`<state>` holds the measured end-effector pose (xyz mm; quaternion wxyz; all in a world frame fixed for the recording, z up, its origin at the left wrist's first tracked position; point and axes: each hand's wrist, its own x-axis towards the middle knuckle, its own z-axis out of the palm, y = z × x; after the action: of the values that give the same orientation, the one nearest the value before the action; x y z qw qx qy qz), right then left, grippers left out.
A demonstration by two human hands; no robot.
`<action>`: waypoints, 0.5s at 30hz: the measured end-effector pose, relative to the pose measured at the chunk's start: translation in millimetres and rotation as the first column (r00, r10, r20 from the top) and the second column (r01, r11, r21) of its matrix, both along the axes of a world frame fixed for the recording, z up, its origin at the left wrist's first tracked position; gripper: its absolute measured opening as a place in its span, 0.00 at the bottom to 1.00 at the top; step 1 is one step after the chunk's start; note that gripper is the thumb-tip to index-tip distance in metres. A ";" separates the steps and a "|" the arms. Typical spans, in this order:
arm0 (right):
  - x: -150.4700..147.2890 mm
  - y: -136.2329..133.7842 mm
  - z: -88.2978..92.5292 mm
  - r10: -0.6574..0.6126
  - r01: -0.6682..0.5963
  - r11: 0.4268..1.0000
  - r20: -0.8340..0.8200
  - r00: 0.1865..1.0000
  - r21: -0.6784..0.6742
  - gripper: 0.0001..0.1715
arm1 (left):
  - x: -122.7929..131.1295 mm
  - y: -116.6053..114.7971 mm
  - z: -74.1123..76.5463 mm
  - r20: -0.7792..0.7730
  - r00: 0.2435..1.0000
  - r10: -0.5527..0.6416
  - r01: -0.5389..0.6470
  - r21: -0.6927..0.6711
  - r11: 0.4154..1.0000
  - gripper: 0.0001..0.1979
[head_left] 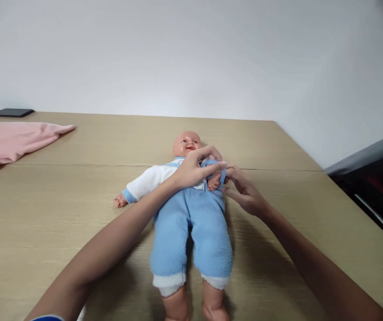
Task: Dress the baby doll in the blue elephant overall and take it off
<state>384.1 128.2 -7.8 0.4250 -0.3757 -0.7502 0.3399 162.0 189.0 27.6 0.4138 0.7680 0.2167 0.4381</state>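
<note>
A baby doll (187, 223) in a blue and white fleecy outfit lies on its back, head away from me. Across its chest reaches my left hand (196, 168), thumb and fingers closed on the blue-edged sleeve (215, 166) of the doll's arm on the right. The doll's small hand (213, 182) pokes out below that sleeve. From the right, my right hand (245, 191) meets the same sleeve's outer edge with its fingertips. The doll's other arm (144, 183) is stretched out to the left, in a white sleeve with a blue cuff.
The doll rests on a light wooden table (77, 236). A pink cloth (14, 142) lies at the left, with a flat black device (13, 113) behind it. Beyond is a pale wall. A dark object (375, 187) stands past the table's right edge.
</note>
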 end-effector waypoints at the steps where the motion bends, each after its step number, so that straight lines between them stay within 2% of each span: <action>1: 2.0 -3.5 -2.5 0.011 -0.019 0.996 -0.091 0.996 -0.090 0.12 | 1.4 2.5 -0.5 0.009 1.000 0.005 -0.004 -0.088 0.996 0.13; 3: 0.6 -9.9 -9.1 -0.054 -0.038 0.963 -0.331 0.942 -0.265 0.11 | 4.3 6.6 -3.8 -0.033 0.999 0.007 -0.011 -0.128 0.992 0.15; 6: -13.1 -14.4 -20.5 -0.248 -0.066 0.882 -0.580 0.776 -0.466 0.11 | 8.1 8.2 -11.6 -0.164 0.984 0.069 -0.057 0.079 0.995 0.14; 9: -27.0 -9.7 -31.4 -0.411 0.027 0.832 -0.585 0.699 -0.553 0.17 | 8.9 6.6 -17.1 -0.286 0.944 0.165 -0.091 0.253 0.963 0.10; 12: -32.0 -0.2 -39.2 -0.492 0.163 0.822 -0.535 0.687 -0.546 0.23 | 7.2 5.6 -18.3 -0.423 0.872 0.247 -0.125 0.296 0.947 0.07; 15: -31.3 8.9 -42.5 -0.501 0.214 0.823 -0.496 0.709 -0.526 0.24 | 5.7 6.1 -16.4 -0.504 0.811 0.296 -0.156 0.300 0.941 0.05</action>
<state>352.8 137.1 -50.3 0.6103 -0.4699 -0.3851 0.5083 167.8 195.1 11.2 0.1820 0.8737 0.3595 0.2725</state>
